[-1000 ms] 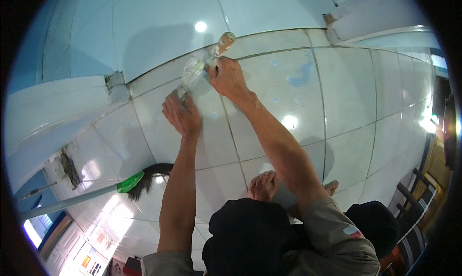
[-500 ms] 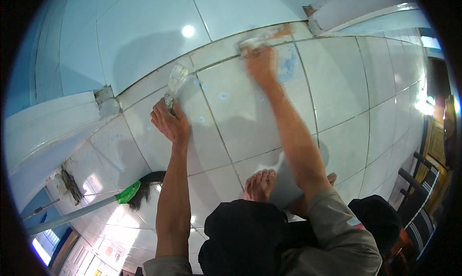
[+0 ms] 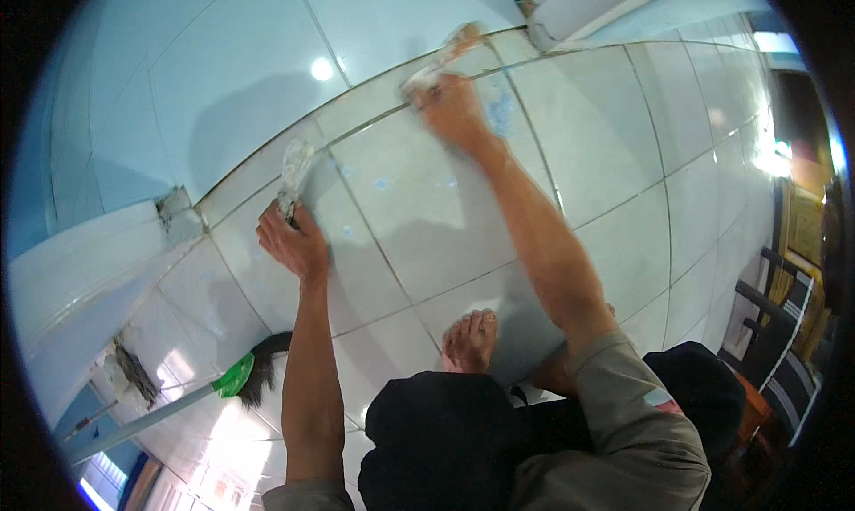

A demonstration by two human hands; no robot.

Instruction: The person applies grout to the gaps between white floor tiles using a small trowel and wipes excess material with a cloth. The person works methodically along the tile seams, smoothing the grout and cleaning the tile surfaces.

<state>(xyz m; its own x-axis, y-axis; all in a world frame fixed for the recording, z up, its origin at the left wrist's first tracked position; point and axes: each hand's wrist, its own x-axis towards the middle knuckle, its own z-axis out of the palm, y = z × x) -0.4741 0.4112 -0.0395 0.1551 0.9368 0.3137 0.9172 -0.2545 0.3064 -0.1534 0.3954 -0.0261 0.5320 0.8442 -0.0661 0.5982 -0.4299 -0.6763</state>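
My left hand (image 3: 294,239) is closed round the lower, greyish end of a whitish, partly see-through object (image 3: 297,163). Its rounded end points away from me above the floor tiles; its kind is unclear. Further right, my right hand (image 3: 454,110) grips a blurred tool with an orange-brown handle-like end (image 3: 466,40) and a whitish part by the fingers. That tool lies over the narrow tile strip (image 3: 361,106) along the foot of the wall. Pale blue smudges (image 3: 499,106) mark the floor tile beside my right wrist.
A pale blue tiled wall (image 3: 240,57) rises ahead. White raised ledges, one at left (image 3: 98,253) and one at right (image 3: 606,8), flank the strip. A green-headed broom (image 3: 236,377) lies lower left, near a grey rag (image 3: 134,373). My bare foot (image 3: 470,340) stands on the tiles; dark furniture (image 3: 775,315) is at right.
The whole view has shifted, so the scene sits further left. The right hand's tool has turned, its orange end now pointing more steeply toward the wall. My left hand keeps its hold.
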